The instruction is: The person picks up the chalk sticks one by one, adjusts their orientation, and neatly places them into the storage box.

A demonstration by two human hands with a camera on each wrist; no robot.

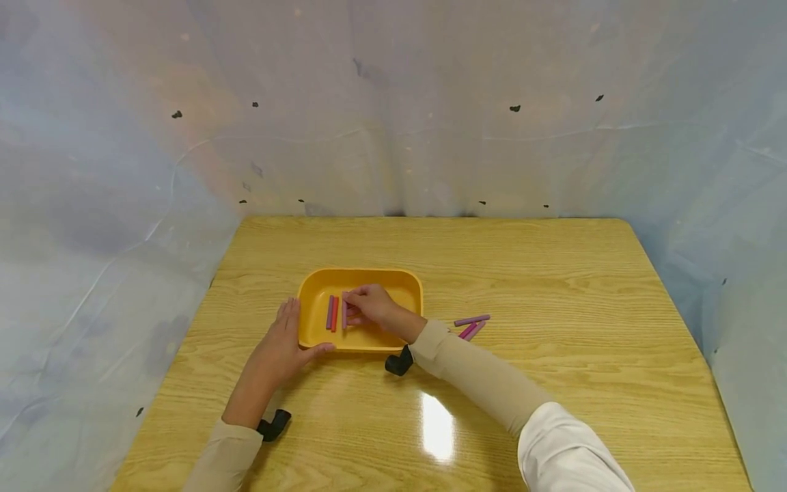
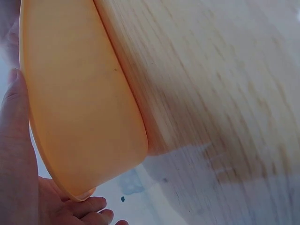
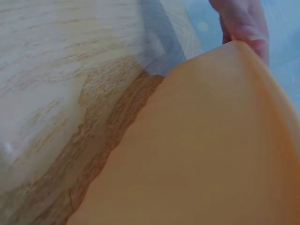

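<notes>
One stick (image 1: 344, 311) in right hand (image 1: 371, 305), clear of tray rim (image 1: 363, 349); left hand (image 1: 283, 343) touching.

A wood-grain table (image 1: 553, 273) fills a booth-like enclosure, walled at the back and on both sides by pale, creased sheeting (image 1: 393, 82). Small dark marks (image 1: 515, 108) dot the sheeting, and blurred patches of blue, grey and orange tint it. The table's far edge runs close to the back wall, and a bright reflection (image 1: 437, 427) gleams on its glossy top. Whether the booth stands in a home, lab or workshop cannot be told.
</notes>
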